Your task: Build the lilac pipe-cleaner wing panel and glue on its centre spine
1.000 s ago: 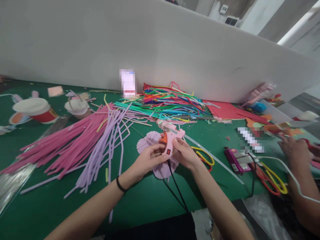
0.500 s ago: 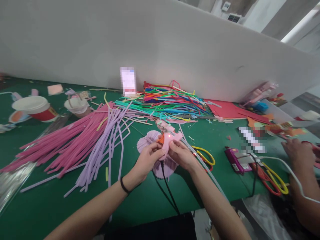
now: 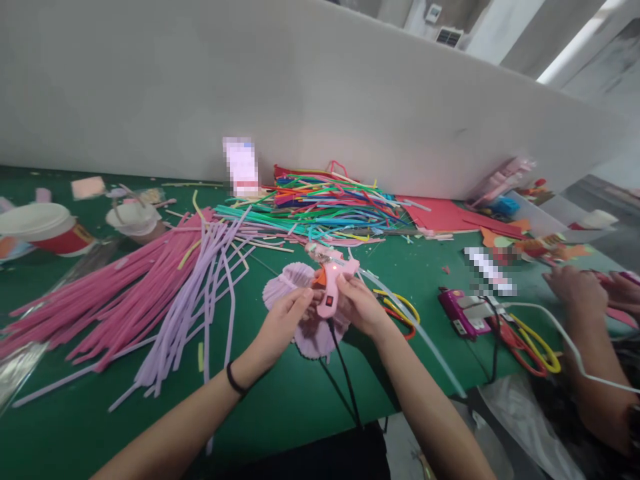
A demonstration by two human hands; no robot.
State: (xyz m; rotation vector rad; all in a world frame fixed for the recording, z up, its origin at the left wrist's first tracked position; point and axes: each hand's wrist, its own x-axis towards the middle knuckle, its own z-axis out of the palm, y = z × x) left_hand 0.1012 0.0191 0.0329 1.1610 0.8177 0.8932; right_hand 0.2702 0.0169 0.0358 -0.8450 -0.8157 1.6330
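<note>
A pale pink hot glue gun (image 3: 331, 283) with an orange trigger and a lit red light is in my right hand (image 3: 361, 303), whose fingers close around its handle. A small switch on the gun faces me, and a black cord runs down from the handle. Just left of the handle is my left hand (image 3: 287, 320), thumb and fingers drawn together; what they pinch, if anything, is hidden. Beneath both hands lies a lilac petal-like piece (image 3: 285, 283) of rounded, ribbed lobes, partly covered by the hands and gun.
Pink pipe cleaners (image 3: 135, 283) and lilac ones (image 3: 185, 313) spread at left, near a paper cup (image 3: 75, 237). Multicoloured pipe cleaners (image 3: 330, 203) lie against the partition. Scissors (image 3: 407, 310), a purple power strip (image 3: 460, 320) and another person's hand (image 3: 575, 293) are at right.
My left thumb has come off the glue gun's handle, and the hand has shifted a little left. The gun's switch now shows. My view has turned slightly right.
</note>
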